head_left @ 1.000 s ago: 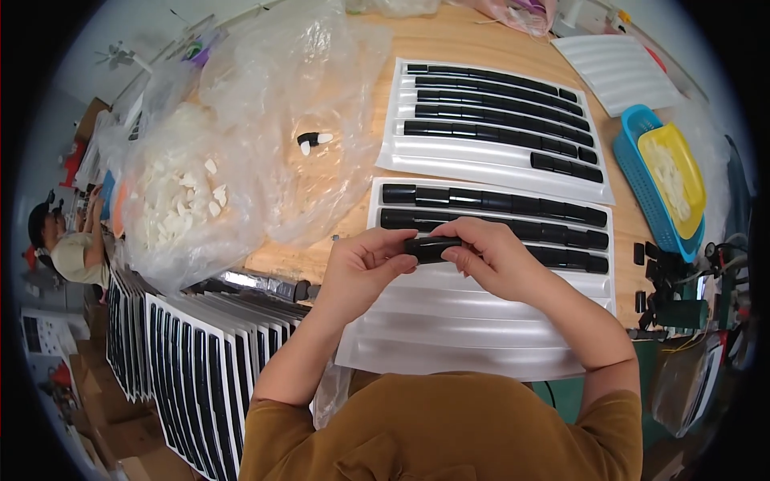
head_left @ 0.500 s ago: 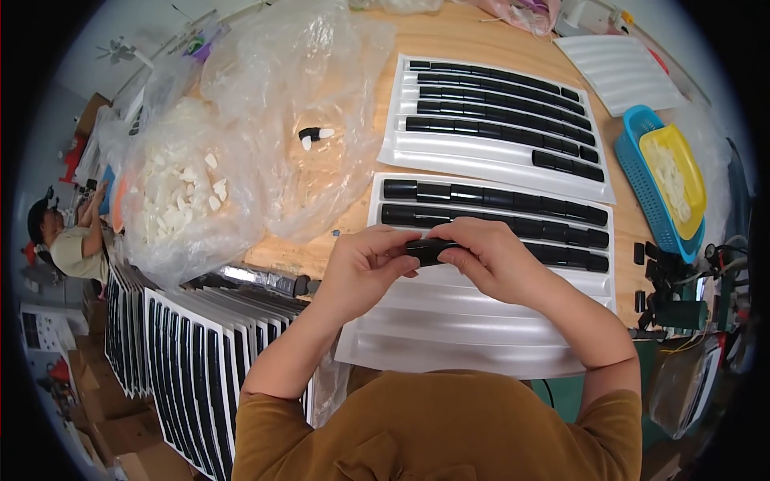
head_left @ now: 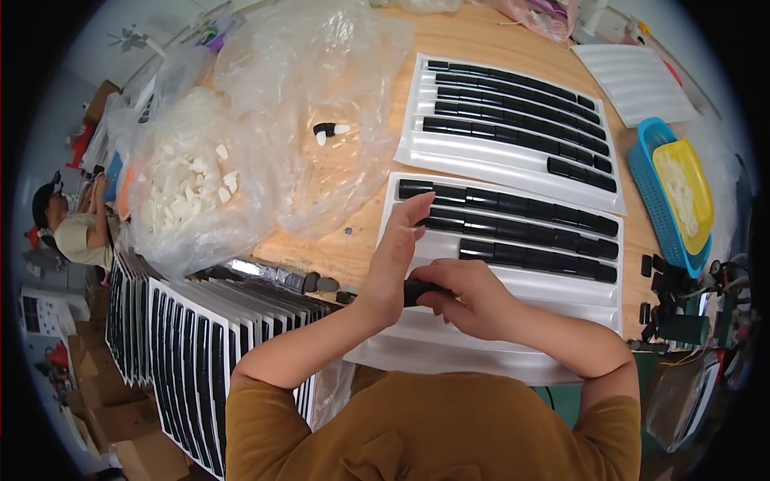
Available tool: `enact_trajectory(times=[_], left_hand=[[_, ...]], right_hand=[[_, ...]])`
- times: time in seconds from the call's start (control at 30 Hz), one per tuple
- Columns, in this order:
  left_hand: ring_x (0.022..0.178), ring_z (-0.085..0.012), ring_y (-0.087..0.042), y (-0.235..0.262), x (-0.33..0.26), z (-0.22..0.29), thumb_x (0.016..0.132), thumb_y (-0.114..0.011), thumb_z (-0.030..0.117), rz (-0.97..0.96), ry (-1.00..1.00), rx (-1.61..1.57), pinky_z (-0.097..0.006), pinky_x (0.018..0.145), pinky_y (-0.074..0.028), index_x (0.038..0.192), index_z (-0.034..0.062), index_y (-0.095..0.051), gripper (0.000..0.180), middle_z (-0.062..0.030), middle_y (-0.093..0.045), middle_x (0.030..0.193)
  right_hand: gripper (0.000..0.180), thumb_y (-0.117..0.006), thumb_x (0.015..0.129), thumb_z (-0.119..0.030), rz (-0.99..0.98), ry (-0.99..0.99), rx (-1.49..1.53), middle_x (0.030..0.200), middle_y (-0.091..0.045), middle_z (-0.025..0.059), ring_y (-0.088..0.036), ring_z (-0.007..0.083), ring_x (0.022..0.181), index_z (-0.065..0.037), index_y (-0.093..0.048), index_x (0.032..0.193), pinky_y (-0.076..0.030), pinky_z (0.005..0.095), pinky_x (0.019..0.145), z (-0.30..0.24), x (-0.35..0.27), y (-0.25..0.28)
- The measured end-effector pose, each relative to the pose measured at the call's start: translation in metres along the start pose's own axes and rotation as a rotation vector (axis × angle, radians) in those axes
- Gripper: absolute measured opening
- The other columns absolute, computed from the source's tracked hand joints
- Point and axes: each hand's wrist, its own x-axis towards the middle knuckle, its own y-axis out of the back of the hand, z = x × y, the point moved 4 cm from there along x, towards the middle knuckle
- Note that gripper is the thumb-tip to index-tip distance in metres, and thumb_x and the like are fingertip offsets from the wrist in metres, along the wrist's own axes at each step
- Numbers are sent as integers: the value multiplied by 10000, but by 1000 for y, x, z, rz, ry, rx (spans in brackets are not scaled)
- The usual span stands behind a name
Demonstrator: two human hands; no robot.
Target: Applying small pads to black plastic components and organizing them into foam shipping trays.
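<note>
My right hand [head_left: 475, 295] grips a short black tube-shaped piece [head_left: 414, 293] between thumb and fingers. One end of the piece meets the palm of my left hand [head_left: 391, 260], whose fingers are stretched out and hold nothing. Both hands are above a ribbed white tray [head_left: 513, 314]. Glossy black pieces lie end to end in its upper grooves, and the third row [head_left: 537, 260] begins partway along. Beyond it, a second white tray [head_left: 481, 150] carries several rows of the same black pieces, the nearest one short.
Left lie clear plastic bags [head_left: 309, 68], one holding small white pieces [head_left: 188, 188]. A black piece with white parts [head_left: 326, 130] rests on plastic. Right stands a blue basket [head_left: 648, 192] with a yellow tray [head_left: 696, 164]. Filled trays [head_left: 188, 353] stand upright lower left; a person [head_left: 80, 224] sits beyond.
My left hand has let go of the black piece and opened, fingers extended. The right hand has drawn the piece toward me, its end now against the left palm.
</note>
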Motion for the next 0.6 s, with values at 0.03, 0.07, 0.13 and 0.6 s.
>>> enact_trajectory(times=[0.03, 0.07, 0.13, 0.6], left_hand=[[1374, -223, -315, -1, 1, -3, 1009, -265, 550, 6, 17, -10, -409, 1122, -268, 1414, 47, -361, 652, -122, -369, 1457], [1374, -223, -315, 4, 6, -12, 1009, -265, 550, 8, 17, -10, -409, 1122, -268, 1414, 47, -361, 652, -122, -369, 1457], [1235, -205, -481, 24, 27, -39, 1030, -359, 418, 62, 65, -47, -377, 1035, -375, 1288, 33, -496, 483, -115, -536, 1291], [958, -372, -590, 176, 160, -100, 781, -563, -6, 159, -142, 1472, -449, 838, -495, 975, 45, -647, 218, -178, -596, 1039]], right_hand=[[232, -631, 868, -16, 1, -20, -15, 834, -650, 103, -647, 171, 651, 13, -618, 1098, -519, 296, 567, 7, 0, 0], [233, -641, 866, -29, -2, -36, -30, 848, -656, 111, -649, 171, 653, 13, -622, 1094, -520, 296, 571, 14, 2, -1], [234, -672, 857, -70, -9, -148, -67, 884, -667, 130, -645, 168, 661, 2, -642, 1078, -519, 294, 594, 28, 17, 9], [222, -772, 729, -169, 263, 19, -726, 841, -542, 65, -507, 285, 829, -98, -666, 911, -445, 387, 745, 85, 7, 29]])
